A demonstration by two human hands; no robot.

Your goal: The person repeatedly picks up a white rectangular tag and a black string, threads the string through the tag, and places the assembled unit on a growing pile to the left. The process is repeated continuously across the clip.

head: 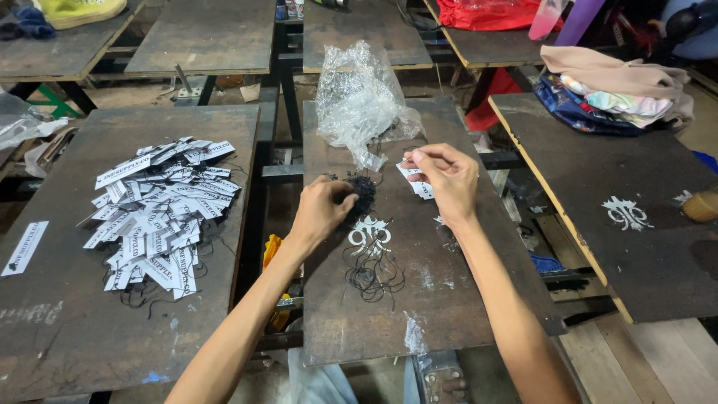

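Observation:
My left hand (321, 208) is closed on a small clump of black string (362, 196) above the middle dark board (464, 292). My right hand (445, 178) pinches a thin black string and holds a white paper tag (420, 185) beneath its fingers. Loose black strings (372, 273) lie tangled on the board below my hands, next to a white printed mark (369, 234). A crumpled clear plastic bag (359, 101) sits at the far end of the same board.
A heap of white printed tags (161, 213) with black strings lies on the left board; one single tag (25, 248) lies at its left edge. Folded clothes (617, 93) rest at the right. Another dark board (636, 187) stands right, and gaps separate the boards.

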